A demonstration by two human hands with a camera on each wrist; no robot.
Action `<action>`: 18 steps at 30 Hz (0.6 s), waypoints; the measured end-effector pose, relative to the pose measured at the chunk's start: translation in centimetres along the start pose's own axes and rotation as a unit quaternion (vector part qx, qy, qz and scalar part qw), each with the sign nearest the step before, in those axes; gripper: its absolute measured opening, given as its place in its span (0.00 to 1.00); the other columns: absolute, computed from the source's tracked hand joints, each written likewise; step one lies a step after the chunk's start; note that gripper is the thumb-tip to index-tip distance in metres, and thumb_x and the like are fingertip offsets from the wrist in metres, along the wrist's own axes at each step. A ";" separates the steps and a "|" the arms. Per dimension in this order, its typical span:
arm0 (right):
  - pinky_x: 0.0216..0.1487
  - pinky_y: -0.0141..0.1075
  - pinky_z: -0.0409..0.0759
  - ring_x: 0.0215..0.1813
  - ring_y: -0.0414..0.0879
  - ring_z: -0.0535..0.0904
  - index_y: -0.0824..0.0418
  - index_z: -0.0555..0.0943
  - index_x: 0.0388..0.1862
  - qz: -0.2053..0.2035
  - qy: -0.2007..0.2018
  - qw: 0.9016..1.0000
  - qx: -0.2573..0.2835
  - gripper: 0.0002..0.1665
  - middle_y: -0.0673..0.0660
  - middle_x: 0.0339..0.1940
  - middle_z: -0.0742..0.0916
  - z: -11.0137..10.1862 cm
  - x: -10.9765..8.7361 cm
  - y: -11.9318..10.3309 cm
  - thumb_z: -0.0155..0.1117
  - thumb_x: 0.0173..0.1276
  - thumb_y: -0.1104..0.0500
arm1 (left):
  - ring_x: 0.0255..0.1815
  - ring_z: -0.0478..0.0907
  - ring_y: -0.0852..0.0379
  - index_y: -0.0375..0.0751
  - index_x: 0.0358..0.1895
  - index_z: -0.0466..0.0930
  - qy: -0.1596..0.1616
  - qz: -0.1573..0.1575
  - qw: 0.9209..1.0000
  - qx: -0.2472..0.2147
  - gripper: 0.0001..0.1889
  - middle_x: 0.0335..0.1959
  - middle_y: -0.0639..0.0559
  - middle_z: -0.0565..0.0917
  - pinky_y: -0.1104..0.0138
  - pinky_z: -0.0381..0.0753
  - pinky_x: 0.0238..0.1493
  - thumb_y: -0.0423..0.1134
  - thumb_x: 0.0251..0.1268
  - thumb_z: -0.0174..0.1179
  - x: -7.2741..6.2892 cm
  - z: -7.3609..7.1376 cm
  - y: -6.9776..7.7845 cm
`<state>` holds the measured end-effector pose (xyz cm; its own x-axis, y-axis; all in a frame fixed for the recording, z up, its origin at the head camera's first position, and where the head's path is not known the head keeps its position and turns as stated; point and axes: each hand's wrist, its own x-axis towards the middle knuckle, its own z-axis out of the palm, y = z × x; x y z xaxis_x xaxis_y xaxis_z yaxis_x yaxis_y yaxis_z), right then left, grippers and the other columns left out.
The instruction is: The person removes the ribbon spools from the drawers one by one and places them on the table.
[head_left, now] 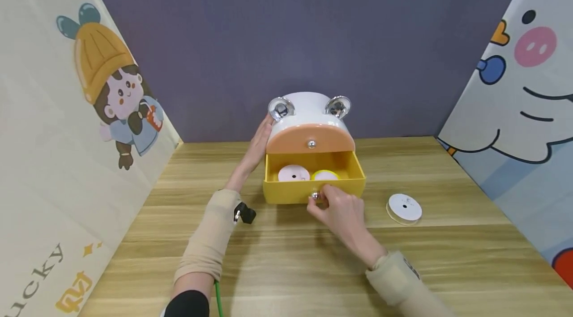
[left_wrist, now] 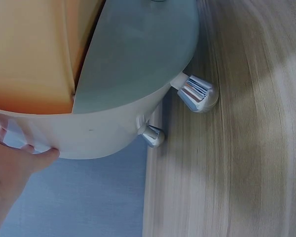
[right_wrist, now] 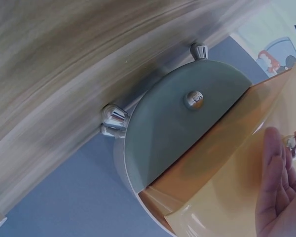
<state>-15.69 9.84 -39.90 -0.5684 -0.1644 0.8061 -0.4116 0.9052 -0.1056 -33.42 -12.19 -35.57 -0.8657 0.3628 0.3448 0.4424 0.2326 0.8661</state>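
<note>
- The right hand (head_left: 344, 215) pinches the silver knob (head_left: 315, 195) of the yellow drawer (head_left: 291, 192), thumb and fingers closed about it from either side.
- The left hand (head_left: 258, 144) rests along the left side of the white cabinet (head_left: 306, 108), fingers fairly straight against the shell, probably bracing it.
- The drawer stands well out from the cabinet, toward the table's front edge, and carries a pale pink spool (head_left: 293, 173) on its left and a yellow-rimmed spool (head_left: 326, 175) near its middle.
- The step in hand appears to be working this drawer by its knob; whether it is going in or out, I cannot tell.
- Either way, the next move seems to call for a level, straight slide, the left hand steadying the shell and the spools kept clear of the opening's upper edge.
- Above the drawer, the peach front (head_left: 291, 140) sits flush; below, the grey-green front (right_wrist: 177, 123) looks closed too, above chrome feet (right_wrist: 200, 52).
- The cabinet stands near the middle of the table's back edge.
- A white spool (head_left: 404, 207) lies flat on the table (head_left: 286, 267), between the cabinet and the table's right edge, apart from both hands.
</note>
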 end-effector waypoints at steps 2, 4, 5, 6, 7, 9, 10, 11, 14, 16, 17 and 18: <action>0.12 0.26 0.54 0.13 0.34 0.63 0.51 0.72 0.18 -0.002 0.002 1.000 -0.003 0.13 0.42 0.12 0.72 0.0 -0.2 -0.1 0.66 0.52 0.50 | 0.84 0.38 0.56 0.58 0.80 0.48 0.007 0.003 1.000 -0.002 0.26 0.83 0.60 0.43 0.48 0.36 0.83 0.50 0.83 0.28 0.4 0.1 -1.1; 0.13 0.26 0.54 0.13 0.34 0.63 0.51 0.72 0.18 0.001 0.002 1.000 -0.003 0.13 0.43 0.12 0.72 -0.1 -0.3 -0.1 0.66 0.52 0.50 | 0.84 0.39 0.58 0.60 0.80 0.49 0.013 0.009 1.000 -0.001 0.26 0.83 0.62 0.44 0.49 0.37 0.83 0.52 0.83 0.28 0.4 0.2 -1.5; 0.13 0.26 0.54 0.13 0.34 0.62 0.51 0.72 0.18 0.000 0.003 1.000 -0.002 0.13 0.43 0.12 0.72 -0.1 -0.4 -0.1 0.66 0.52 0.50 | 0.84 0.39 0.58 0.61 0.79 0.49 0.016 0.011 1.000 -0.002 0.26 0.83 0.63 0.45 0.50 0.37 0.83 0.53 0.82 0.29 0.4 0.2 -1.5; 0.13 0.26 0.54 0.13 0.34 0.62 0.52 0.72 0.18 0.002 0.003 1.000 -0.001 0.13 0.43 0.12 0.71 -0.2 -0.4 -0.2 0.66 0.52 0.50 | 0.84 0.39 0.59 0.61 0.79 0.49 0.017 0.014 1.000 -0.003 0.26 0.83 0.63 0.45 0.50 0.38 0.83 0.53 0.82 0.29 0.4 0.2 -1.6; 0.13 0.26 0.54 0.13 0.34 0.63 0.52 0.72 0.18 0.002 0.005 1.000 0.000 0.13 0.43 0.12 0.71 -0.3 -0.5 -0.2 0.66 0.52 0.50 | 0.84 0.40 0.59 0.61 0.79 0.50 0.018 0.016 1.000 -0.001 0.26 0.83 0.63 0.45 0.50 0.38 0.83 0.53 0.82 0.29 0.4 0.2 -1.6; 0.13 0.25 0.54 0.13 0.34 0.63 0.52 0.72 0.18 0.004 0.004 1.000 0.004 0.13 0.43 0.12 0.71 -0.5 -0.6 -0.4 0.66 0.51 0.50 | 0.84 0.40 0.59 0.61 0.79 0.50 0.019 0.020 1.000 -0.001 0.27 0.83 0.63 0.46 0.50 0.38 0.83 0.54 0.82 0.29 0.4 0.3 -1.6; 0.13 0.25 0.53 0.13 0.34 0.62 0.52 0.72 0.18 0.003 0.004 1.000 0.004 0.13 0.43 0.12 0.71 -0.6 -0.6 -0.4 0.65 0.52 0.50 | 0.84 0.40 0.59 0.60 0.79 0.50 0.019 0.021 1.000 -0.001 0.27 0.83 0.63 0.46 0.50 0.38 0.83 0.55 0.82 0.29 0.4 0.3 -1.5; 0.13 0.25 0.53 0.13 0.34 0.62 0.52 0.72 0.18 0.002 0.003 1.000 0.005 0.13 0.43 0.12 0.71 -0.6 -0.7 -0.5 0.65 0.52 0.50 | 0.84 0.40 0.59 0.60 0.80 0.50 0.018 0.022 1.000 -0.001 0.27 0.83 0.63 0.46 0.50 0.38 0.83 0.55 0.82 0.29 0.4 0.3 -1.5; 0.14 0.24 0.52 0.13 0.34 0.61 0.52 0.73 0.18 -0.001 0.002 1.000 0.008 0.13 0.43 0.11 0.71 -0.9 -0.9 -0.7 0.65 0.52 0.50 | 0.84 0.40 0.58 0.60 0.80 0.50 0.020 0.020 1.000 0.000 0.28 0.83 0.63 0.46 0.50 0.38 0.83 0.56 0.81 0.28 0.3 0.3 -1.4; 0.14 0.24 0.51 0.13 0.34 0.61 0.53 0.73 0.18 -0.003 0.004 1.000 0.008 0.13 0.43 0.11 0.71 -1.0 -1.0 -0.7 0.65 0.52 0.50 | 0.84 0.40 0.58 0.59 0.80 0.50 0.021 0.019 1.000 0.003 0.28 0.83 0.62 0.46 0.50 0.38 0.83 0.56 0.81 0.29 0.3 0.3 -1.4; 0.14 0.24 0.52 0.13 0.34 0.62 0.53 0.73 0.18 -0.004 0.006 1.000 0.008 0.13 0.43 0.11 0.72 -1.0 -1.1 -0.8 0.65 0.52 0.50 | 0.84 0.40 0.58 0.59 0.80 0.50 0.022 0.020 1.000 0.003 0.28 0.83 0.62 0.46 0.50 0.39 0.83 0.55 0.82 0.29 0.3 0.3 -1.4; 0.13 0.24 0.52 0.13 0.34 0.62 0.53 0.73 0.18 -0.006 0.009 1.000 0.008 0.13 0.43 0.11 0.72 -1.0 -1.2 -0.8 0.66 0.51 0.50 | 0.84 0.40 0.58 0.58 0.80 0.51 0.023 0.019 1.000 0.005 0.28 0.83 0.62 0.46 0.50 0.39 0.83 0.55 0.82 0.29 0.2 0.3 -1.4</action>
<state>-13.96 9.71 -40.15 -0.5498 -0.1681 0.8182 -0.4306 0.8964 -0.1052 -34.18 -12.17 -36.78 -0.8577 0.3299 0.3944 0.4777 0.2277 0.8485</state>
